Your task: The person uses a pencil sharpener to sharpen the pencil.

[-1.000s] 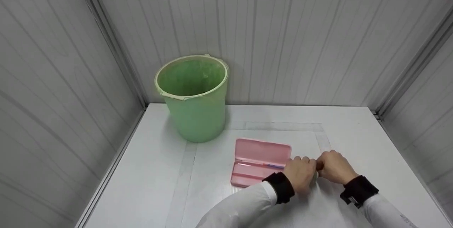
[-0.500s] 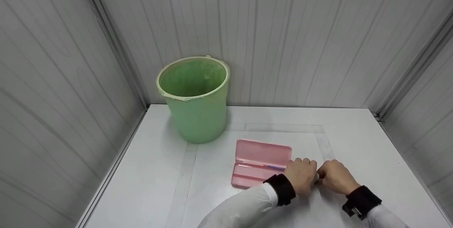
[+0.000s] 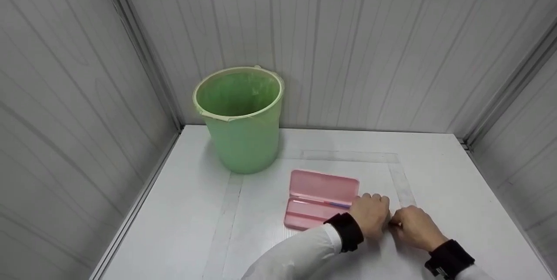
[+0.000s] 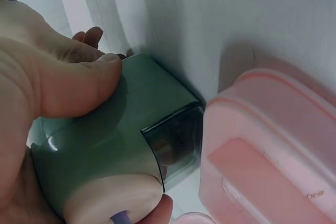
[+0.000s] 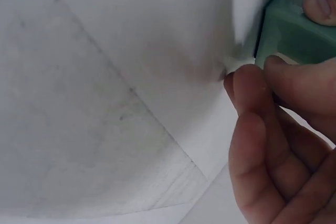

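My left hand (image 3: 370,215) holds a green pencil sharpener (image 4: 105,124), thumb across its body and fingers round the other side. In the left wrist view it has a clear dark-tinted shavings drawer (image 4: 176,142) and a cream round face with a purple stick end (image 4: 122,217) in its hole. My right hand (image 3: 415,228) is at the sharpener's right end; in the right wrist view its fingers are curled, thumb and forefinger pinched together close to the green body. What they pinch is hidden. An open pink pencil case (image 3: 324,185) lies left of the left hand.
A red-and-blue pencil (image 3: 337,204) lies in the case, partly behind the left hand. Farther back on the left stands a green bucket (image 3: 243,145). Strips of tape (image 3: 348,155) mark the white table, with panelled walls (image 3: 330,54) around it.
My right hand has shifted down and slightly right, toward the near side of the table. The left hand, pencil case and bucket stay about where they were.
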The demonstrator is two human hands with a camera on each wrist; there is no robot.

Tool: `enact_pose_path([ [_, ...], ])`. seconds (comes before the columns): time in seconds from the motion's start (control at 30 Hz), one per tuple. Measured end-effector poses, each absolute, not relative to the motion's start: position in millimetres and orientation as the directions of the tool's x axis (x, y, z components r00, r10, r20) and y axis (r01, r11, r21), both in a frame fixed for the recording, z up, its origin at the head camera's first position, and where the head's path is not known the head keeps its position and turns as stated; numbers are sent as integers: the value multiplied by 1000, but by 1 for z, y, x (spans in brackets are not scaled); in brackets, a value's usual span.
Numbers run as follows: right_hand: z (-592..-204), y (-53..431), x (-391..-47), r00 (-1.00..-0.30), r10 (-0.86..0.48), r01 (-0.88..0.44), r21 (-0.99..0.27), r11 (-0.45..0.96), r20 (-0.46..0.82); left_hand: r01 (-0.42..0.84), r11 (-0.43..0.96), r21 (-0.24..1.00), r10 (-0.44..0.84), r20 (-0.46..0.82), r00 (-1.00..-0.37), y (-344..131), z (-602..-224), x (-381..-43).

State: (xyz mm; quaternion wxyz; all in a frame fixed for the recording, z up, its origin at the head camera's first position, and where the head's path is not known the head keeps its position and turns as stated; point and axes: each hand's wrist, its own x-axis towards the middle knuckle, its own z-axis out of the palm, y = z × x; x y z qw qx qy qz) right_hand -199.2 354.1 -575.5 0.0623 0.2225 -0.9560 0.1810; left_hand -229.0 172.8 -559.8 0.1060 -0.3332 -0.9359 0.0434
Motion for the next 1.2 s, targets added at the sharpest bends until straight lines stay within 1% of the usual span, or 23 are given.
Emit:
enact_pose_path([
  [0.1, -574, 355, -199, -886, -417, -461, -307, 833, 201, 615, 774, -150, 633, 172, -755, 174, -558, -229],
  [0.43, -569, 353, -187, -890, -436, -457, -295, 839, 135, 608, 778, -158, 628, 182, -757, 175, -559, -227],
  [0.7, -564, 352, -184, -858, -491, -514, -226, 828, 150, 605, 782, -150, 624, 191, -758, 176, -559, -227],
  [0.87, -560, 351, -182, -857, -498, -515, -206, 832, 134, 608, 781, -145, 625, 187, -758, 176, -560, -227],
  [1.2, -552, 348, -177, -844, -514, -535, -191, 823, 151, 622, 773, -124, 634, 176, -753, 174, -559, -228],
])
